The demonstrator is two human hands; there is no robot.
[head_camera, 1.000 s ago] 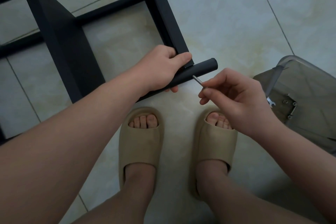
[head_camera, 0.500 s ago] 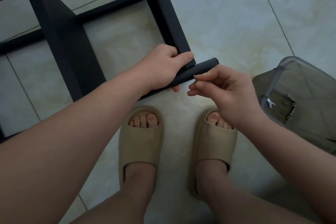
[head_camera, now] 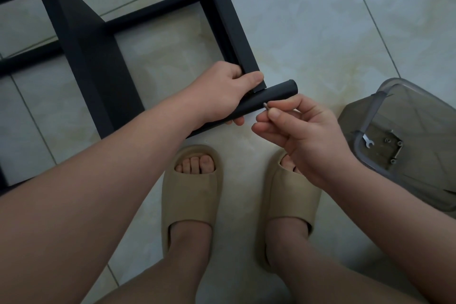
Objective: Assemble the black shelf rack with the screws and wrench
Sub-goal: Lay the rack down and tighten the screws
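One screw [head_camera: 266,105] — small, light, bare metal, likely slippery. It is best pinched near its head, as the right hand [head_camera: 301,131] does between thumb and forefinger, with the tip against the side of the round bar [head_camera: 276,94]. One black rack [head_camera: 81,57] — matt metal, stiff, probably heavy, lying on the tiled floor [head_camera: 320,20]. The left hand [head_camera: 222,91] is curled round bar and upright at the corner. One wrench [head_camera: 367,142] and spare screws [head_camera: 394,153] lie in the clear tray [head_camera: 419,111], at right.

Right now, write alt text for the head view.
Seen from above, the right hand pinches a screw against a black tube that the left hand grips at a corner of the rack. A wrench and spare screws lie in a clear bin on the right.
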